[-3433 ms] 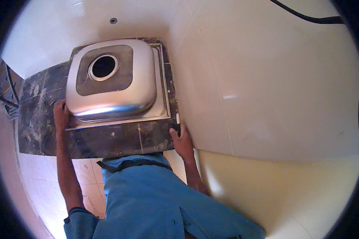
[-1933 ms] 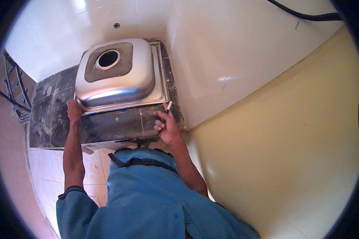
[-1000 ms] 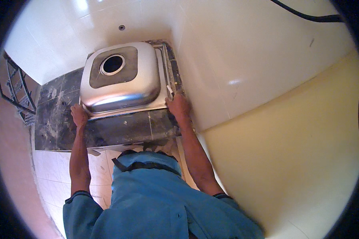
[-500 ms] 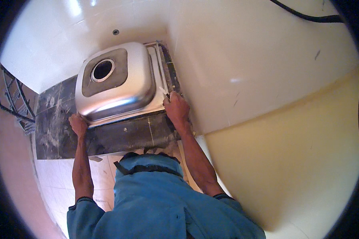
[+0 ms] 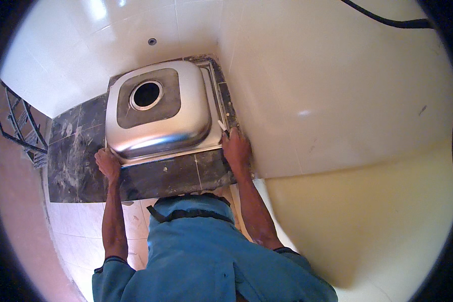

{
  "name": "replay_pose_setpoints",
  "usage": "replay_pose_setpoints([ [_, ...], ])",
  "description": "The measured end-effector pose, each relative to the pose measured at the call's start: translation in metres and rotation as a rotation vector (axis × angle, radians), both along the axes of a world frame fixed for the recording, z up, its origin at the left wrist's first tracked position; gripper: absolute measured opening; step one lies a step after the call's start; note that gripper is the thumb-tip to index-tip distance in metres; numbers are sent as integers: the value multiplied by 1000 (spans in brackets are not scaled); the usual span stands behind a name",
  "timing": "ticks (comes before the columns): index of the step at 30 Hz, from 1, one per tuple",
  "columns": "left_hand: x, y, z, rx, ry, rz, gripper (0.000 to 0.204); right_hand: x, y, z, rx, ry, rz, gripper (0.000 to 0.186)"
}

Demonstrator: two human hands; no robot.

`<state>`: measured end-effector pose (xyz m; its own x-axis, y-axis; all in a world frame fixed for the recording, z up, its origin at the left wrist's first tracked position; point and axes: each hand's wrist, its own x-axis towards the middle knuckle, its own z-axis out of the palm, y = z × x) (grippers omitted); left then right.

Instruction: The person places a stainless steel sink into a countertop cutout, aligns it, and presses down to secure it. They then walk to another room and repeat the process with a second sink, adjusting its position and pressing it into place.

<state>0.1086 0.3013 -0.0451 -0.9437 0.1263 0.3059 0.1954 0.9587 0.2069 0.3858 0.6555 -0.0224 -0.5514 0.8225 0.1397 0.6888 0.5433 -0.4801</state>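
Note:
A stainless steel sink (image 5: 194, 123) lies upside down on a dark tiled counter (image 5: 85, 166). Its round drain hole faces up, and the rim rests on the tiles. At the near left corner my left hand (image 5: 108, 163) is closed on the sink's rim, fingers curled at the edge. My right hand (image 5: 235, 148) is at the near right corner, closed around a slim, pen-like thing (image 5: 222, 126), white with a dark part by the fingers. That thing lies against the rim; its exact kind is too small to tell.
A pale tiled wall (image 5: 196, 30) with a small round fitting (image 5: 152, 42) stands behind the counter, and another wall (image 5: 307, 100) closes in on the right. A dark metal rack (image 5: 22, 123) is at the far left. A black cable (image 5: 387, 21) hangs at the upper right.
The sink has shifted slightly toward me, and a dark strip of counter now shows behind it. Both hands moved along at its corners. The view has also shifted a little.

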Motion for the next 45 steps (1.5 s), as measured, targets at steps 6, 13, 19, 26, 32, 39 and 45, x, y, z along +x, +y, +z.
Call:
replay_pose_setpoints([
  [6,3,14,0,168,28,127,27,-4,1,-4,14,18,6,29],
  [13,-33,-32,-47,-17,170,-101,31,-1,-10,4,14,48,52,31],
  [19,-22,-11,-34,20,92,-7,32,0,-2,-2,52,-10,41,37],
  [26,-1,12,-8,143,13,161,35,-4,-5,-6,-24,89,-33,24],
  [32,-6,6,-17,127,41,155,32,-3,-9,2,-40,93,-45,24],
  [39,-6,11,-18,150,121,91,31,0,-3,-11,-5,53,-46,26],
  [45,-2,9,-13,168,65,102,33,-1,7,-2,-115,51,-20,30],
])
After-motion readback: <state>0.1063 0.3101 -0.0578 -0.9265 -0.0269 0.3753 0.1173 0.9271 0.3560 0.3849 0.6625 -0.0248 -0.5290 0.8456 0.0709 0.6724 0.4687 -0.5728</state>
